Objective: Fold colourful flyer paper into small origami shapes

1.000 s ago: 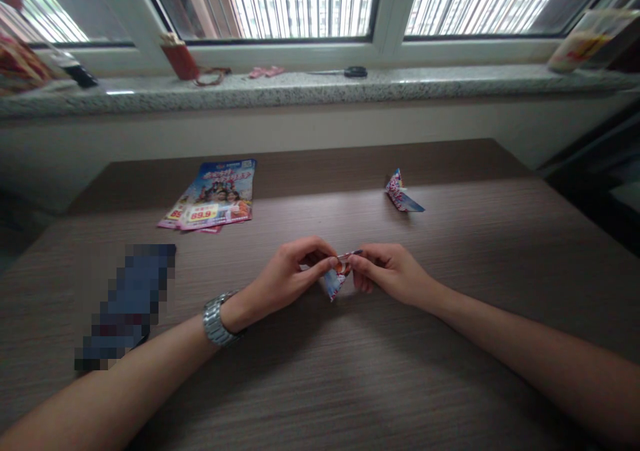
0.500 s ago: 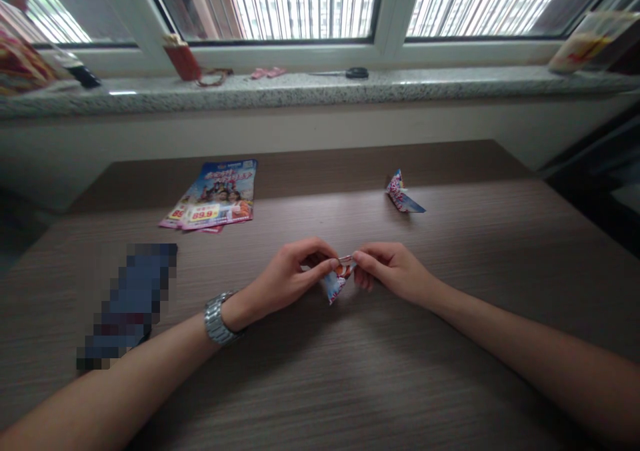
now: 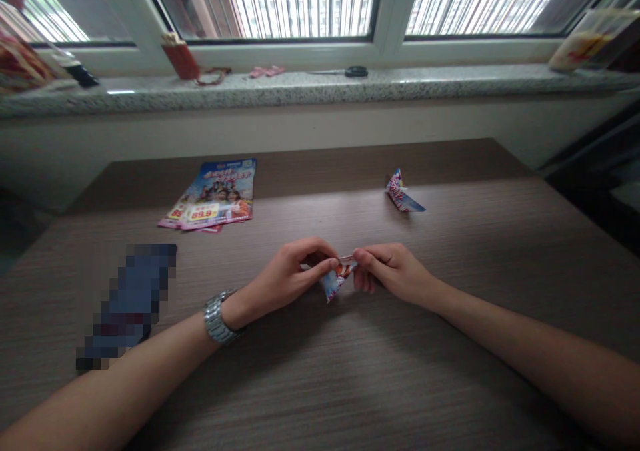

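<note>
A small folded piece of printed paper [image 3: 336, 279] is pinched between the left hand [image 3: 293, 274] and the right hand [image 3: 395, 272], just above the counter [image 3: 350, 371] near its middle. Both hands are closed narrowly on it: the thumb and forefinger of each meet at its top edge, while a pointed lower corner hangs free below. For a crisp fold, the edges are best kept aligned between the fingertips, the paper is best held taut, and the crease is best pressed along its whole length rather than at one spot; a slip at the top would likely skew the point. A metal watch [image 3: 216, 317] is worn on the left wrist. Farther off, to the right, a finished folded paper shape [image 3: 401, 193] lies on the counter, and to the far left a stack of printed flyers [image 3: 213, 197] is spread flat. On the windowsill [image 3: 450, 77] beyond, a red cup-like container [image 3: 179, 56] is seen; its contents cannot be told. Scissors [image 3: 350, 72] lie near the sill's middle
</note>
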Tool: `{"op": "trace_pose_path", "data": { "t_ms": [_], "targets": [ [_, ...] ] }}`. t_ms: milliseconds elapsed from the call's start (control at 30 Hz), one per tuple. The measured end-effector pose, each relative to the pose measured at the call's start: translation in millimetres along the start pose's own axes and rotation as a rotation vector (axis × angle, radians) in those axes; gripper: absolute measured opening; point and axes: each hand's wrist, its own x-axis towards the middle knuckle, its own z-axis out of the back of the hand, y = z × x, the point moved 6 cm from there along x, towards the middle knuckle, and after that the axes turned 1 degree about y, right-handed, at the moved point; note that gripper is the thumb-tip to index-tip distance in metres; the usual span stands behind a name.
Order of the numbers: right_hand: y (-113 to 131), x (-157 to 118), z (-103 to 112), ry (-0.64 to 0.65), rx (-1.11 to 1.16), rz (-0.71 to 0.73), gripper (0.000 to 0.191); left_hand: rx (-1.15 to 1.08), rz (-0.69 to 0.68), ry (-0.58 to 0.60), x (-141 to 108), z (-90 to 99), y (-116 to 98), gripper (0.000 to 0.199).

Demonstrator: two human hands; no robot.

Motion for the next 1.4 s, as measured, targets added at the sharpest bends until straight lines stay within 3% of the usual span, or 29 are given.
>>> {"op": "trace_pose_path", "data": {
  "t_ms": [467,1233,1400],
  "targets": [
    [-7.4,0.9,-5.6,0.011,0.060,-0.088,0.046,-0.023,-0.012,-0.091,0.8,2.4,1.4,0.020],
    [-8.1,0.6,-7.2,-0.029,0.087,-0.126,0.047,-0.110,0.027,-0.036,-0.5,-6.1,3.5,0.022],
    [-10.3,1.4,-0.8,-0.084,0.106,-0.119,0.044,-0.188,0.033,-0.072,1.4,-2.3,4.7,0.026]
  ]
}}
